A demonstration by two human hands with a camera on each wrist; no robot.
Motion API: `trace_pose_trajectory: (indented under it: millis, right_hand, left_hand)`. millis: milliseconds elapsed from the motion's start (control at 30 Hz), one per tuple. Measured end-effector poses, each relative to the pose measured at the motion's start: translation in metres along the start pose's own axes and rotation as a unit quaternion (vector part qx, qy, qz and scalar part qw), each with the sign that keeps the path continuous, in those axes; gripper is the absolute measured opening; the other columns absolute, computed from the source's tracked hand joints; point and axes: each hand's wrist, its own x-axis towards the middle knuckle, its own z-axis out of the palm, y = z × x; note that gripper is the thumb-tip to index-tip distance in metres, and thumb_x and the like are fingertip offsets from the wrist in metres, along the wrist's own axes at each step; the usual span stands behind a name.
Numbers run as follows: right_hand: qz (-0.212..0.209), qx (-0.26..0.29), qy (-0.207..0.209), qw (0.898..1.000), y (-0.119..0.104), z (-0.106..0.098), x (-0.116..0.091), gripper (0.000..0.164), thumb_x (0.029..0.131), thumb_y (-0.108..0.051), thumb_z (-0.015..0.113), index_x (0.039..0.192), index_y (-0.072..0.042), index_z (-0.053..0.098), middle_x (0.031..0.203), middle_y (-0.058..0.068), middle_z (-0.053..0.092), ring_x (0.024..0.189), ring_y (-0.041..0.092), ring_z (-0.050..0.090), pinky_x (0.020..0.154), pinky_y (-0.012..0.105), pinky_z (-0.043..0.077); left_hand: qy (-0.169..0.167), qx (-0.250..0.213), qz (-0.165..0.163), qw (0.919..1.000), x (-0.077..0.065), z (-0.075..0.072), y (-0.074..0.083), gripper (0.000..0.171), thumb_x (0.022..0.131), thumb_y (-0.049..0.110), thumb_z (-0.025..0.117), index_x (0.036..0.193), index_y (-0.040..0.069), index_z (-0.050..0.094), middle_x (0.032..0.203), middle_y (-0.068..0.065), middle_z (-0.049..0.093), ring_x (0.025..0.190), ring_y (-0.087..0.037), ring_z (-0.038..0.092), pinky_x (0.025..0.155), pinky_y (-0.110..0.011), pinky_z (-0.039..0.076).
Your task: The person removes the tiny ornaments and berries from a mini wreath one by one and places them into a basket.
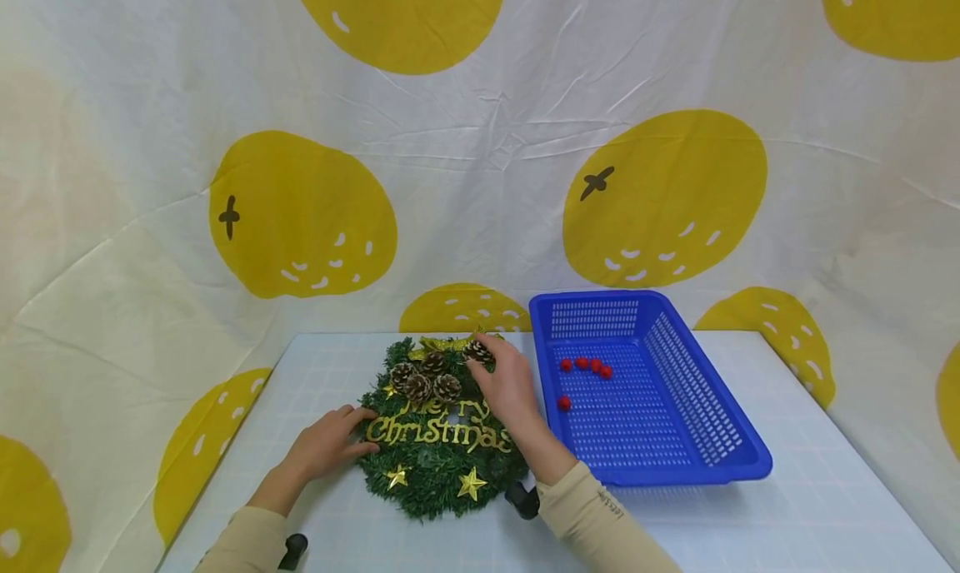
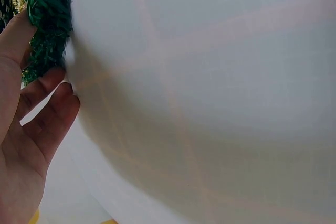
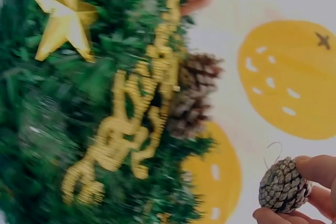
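Note:
A green Christmas wreath lies on the table, bearing gold "Merry Christmas" lettering, gold stars and several pinecones. At its left edge, my left hand holds the greenery between thumb and fingers. My right hand pinches a separate frosted pinecone above the wreath's upper right. A thin wire loop sticks out of that pinecone, visible in the right wrist view. Gold ribbon lies along the wreath's far side.
To the right of the wreath stands a blue plastic basket with several small red balls inside. A white cloth with yellow fruit prints hangs behind the pale table.

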Motion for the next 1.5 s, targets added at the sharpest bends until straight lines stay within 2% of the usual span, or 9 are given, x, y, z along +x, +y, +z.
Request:
trace_pose_trajectory:
  millis: [100, 300, 467, 600, 733, 833, 1033, 1233, 1500]
  right_hand:
    - [0.000, -0.004, 0.003, 1.000, -0.007, -0.010, 0.004, 0.042, 0.087, -0.022, 0.065, 0.127, -0.017, 0.056, 0.127, 0.007, 0.057, 0.115, 0.026, 0.055, 0.089, 0.044, 0.047]
    - [-0.007, -0.016, 0.026, 1.000, -0.017, -0.028, 0.011, 0.042, 0.085, -0.024, 0.067, 0.126, -0.021, 0.058, 0.121, 0.005, 0.061, 0.096, 0.022, 0.062, 0.073, 0.040, 0.051]
    - [-0.018, -0.010, 0.047, 0.999, -0.021, -0.043, 0.021, 0.042, 0.084, -0.021, 0.069, 0.124, -0.016, 0.059, 0.115, 0.006, 0.064, 0.098, 0.021, 0.063, 0.078, 0.037, 0.052]
    - [-0.002, -0.016, 0.055, 0.998, -0.019, -0.057, 0.032, 0.042, 0.084, -0.022, 0.068, 0.125, -0.015, 0.059, 0.114, 0.008, 0.064, 0.092, 0.022, 0.063, 0.076, 0.037, 0.052]
    - [0.017, -0.032, 0.068, 0.997, -0.011, -0.072, 0.046, 0.043, 0.085, -0.025, 0.067, 0.126, -0.016, 0.058, 0.108, 0.010, 0.066, 0.080, 0.024, 0.062, 0.067, 0.038, 0.049]
    - [0.042, -0.036, 0.066, 0.996, -0.003, -0.080, 0.055, 0.045, 0.086, -0.027, 0.065, 0.128, -0.016, 0.056, 0.107, 0.011, 0.066, 0.085, 0.025, 0.063, 0.069, 0.039, 0.051]
    - [0.105, -0.026, 0.050, 0.993, 0.020, -0.091, 0.067, 0.047, 0.089, -0.030, 0.062, 0.133, -0.019, 0.051, 0.123, 0.012, 0.059, 0.104, 0.031, 0.058, 0.080, 0.043, 0.050]
    - [0.124, -0.037, 0.051, 0.990, 0.045, -0.096, 0.073, 0.048, 0.089, -0.031, 0.060, 0.134, -0.017, 0.050, 0.133, 0.012, 0.052, 0.118, 0.033, 0.050, 0.090, 0.046, 0.046]
    - [0.158, -0.056, 0.020, 0.986, 0.072, -0.098, 0.076, 0.048, 0.090, -0.028, 0.059, 0.135, -0.014, 0.049, 0.133, 0.016, 0.050, 0.119, 0.037, 0.045, 0.093, 0.047, 0.043]
  left_hand:
    - [0.001, -0.003, 0.000, 1.0000, 0.000, 0.000, -0.001, 0.056, 0.074, 0.056, 0.066, 0.118, 0.022, 0.057, 0.105, -0.001, 0.058, 0.094, -0.022, 0.058, 0.071, -0.043, 0.051]
    - [0.000, -0.001, 0.001, 1.0000, 0.000, 0.001, -0.002, 0.056, 0.074, 0.056, 0.065, 0.119, 0.023, 0.057, 0.106, 0.000, 0.058, 0.095, -0.022, 0.058, 0.071, -0.043, 0.051]
    - [0.002, -0.001, 0.004, 1.0000, 0.000, 0.002, -0.002, 0.056, 0.075, 0.054, 0.065, 0.120, 0.023, 0.056, 0.105, 0.001, 0.057, 0.094, -0.022, 0.058, 0.068, -0.042, 0.050]
    - [0.003, -0.002, 0.005, 1.0000, 0.000, 0.001, -0.001, 0.056, 0.075, 0.054, 0.065, 0.120, 0.023, 0.056, 0.106, 0.000, 0.057, 0.095, -0.023, 0.058, 0.068, -0.043, 0.050]
    - [0.005, -0.003, 0.006, 1.0000, 0.000, 0.000, -0.001, 0.056, 0.075, 0.054, 0.065, 0.120, 0.022, 0.056, 0.108, -0.001, 0.057, 0.096, -0.024, 0.058, 0.069, -0.043, 0.050]
    - [0.006, -0.004, 0.005, 1.0000, 0.000, 0.000, -0.001, 0.056, 0.075, 0.054, 0.066, 0.120, 0.022, 0.056, 0.107, 0.000, 0.058, 0.095, -0.023, 0.058, 0.069, -0.043, 0.050]
    - [0.004, -0.005, 0.003, 1.0000, 0.000, 0.001, 0.000, 0.055, 0.075, 0.053, 0.066, 0.120, 0.023, 0.056, 0.104, 0.002, 0.057, 0.092, -0.020, 0.057, 0.067, -0.041, 0.050]
    - [0.007, -0.005, 0.005, 0.9999, -0.001, 0.001, 0.000, 0.055, 0.075, 0.053, 0.067, 0.119, 0.022, 0.056, 0.103, 0.001, 0.057, 0.092, -0.021, 0.057, 0.067, -0.041, 0.050]
    - [0.007, -0.001, 0.007, 0.9999, -0.001, 0.000, 0.001, 0.055, 0.075, 0.054, 0.066, 0.119, 0.022, 0.057, 0.104, 0.001, 0.058, 0.092, -0.021, 0.058, 0.067, -0.041, 0.050]
